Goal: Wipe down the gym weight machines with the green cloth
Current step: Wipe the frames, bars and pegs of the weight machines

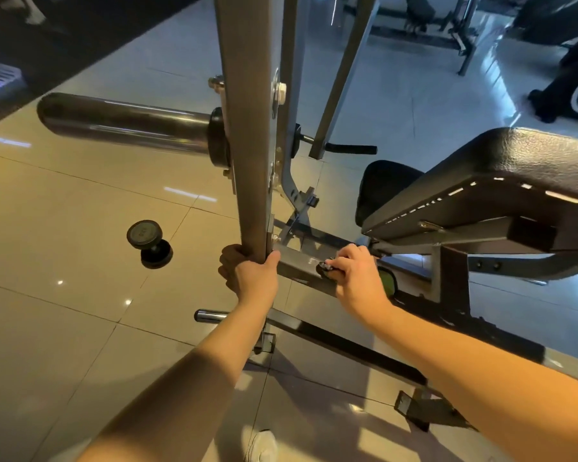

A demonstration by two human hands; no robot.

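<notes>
— Two hands, both occupied. Starting at nine o'clock: a dumbbell (149, 243) stands on the tiled floor (64, 295), well apart from the machine. Next comes the left hand (249, 276), its fingers wrapped round the foot of the upright post (247, 145).

— And the right hand (354, 275)?

— At three o'clock of the left one, fingers curled onto a black knob (324, 268) on the cross beam (297, 265). The green cloth (388, 278) peeks out at three o'clock of that hand, against the beam. Whether the palm pins it, I cannot tell.

— What might go wrong?

— My guess is that the cloth slips to the floor, since the fingers are spent on the knob rather than on it. And if that knob works loose, the bench pad (498, 181) at two o'clock might shift.
</notes>
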